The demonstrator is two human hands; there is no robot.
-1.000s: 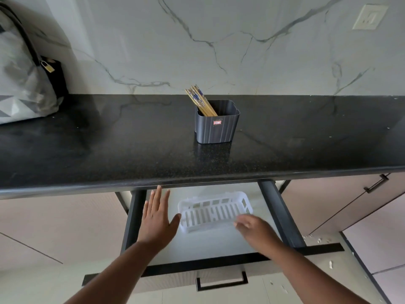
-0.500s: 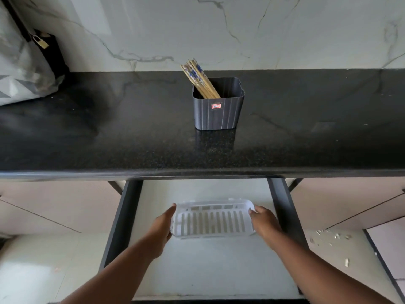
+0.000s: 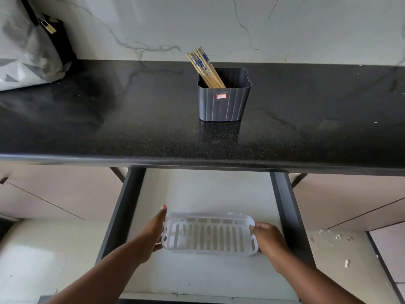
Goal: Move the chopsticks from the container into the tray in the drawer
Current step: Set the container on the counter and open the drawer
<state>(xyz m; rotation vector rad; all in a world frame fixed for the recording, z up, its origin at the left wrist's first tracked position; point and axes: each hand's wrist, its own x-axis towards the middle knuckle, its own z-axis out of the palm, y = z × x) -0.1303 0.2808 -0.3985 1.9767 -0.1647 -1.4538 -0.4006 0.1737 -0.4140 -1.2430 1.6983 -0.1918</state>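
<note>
Several wooden chopsticks (image 3: 205, 66) with blue-patterned tops lean to the left inside a dark grey ribbed container (image 3: 223, 104), which stands on the black countertop (image 3: 109, 128). Below the countertop edge, a white slotted tray (image 3: 208, 235) lies in the open drawer (image 3: 285, 205), on its pale floor. My left hand (image 3: 151, 233) holds the tray's left end, fingers running up along it. My right hand (image 3: 267, 238) grips the right end, fingers curled over the rim. The tray has nothing in it.
A grey patterned bag (image 3: 26, 51) with a small padlock (image 3: 49, 27) sits at the countertop's back left, against the marble wall. Dark drawer rails run along both sides. Beige cabinet fronts flank the drawer, and small debris lies on the floor (image 3: 337, 238) to the right.
Both hands closed in on the tray's ends and drew it toward me in the drawer. The view tilted downward, nearer the counter. The container and chopsticks have not moved.
</note>
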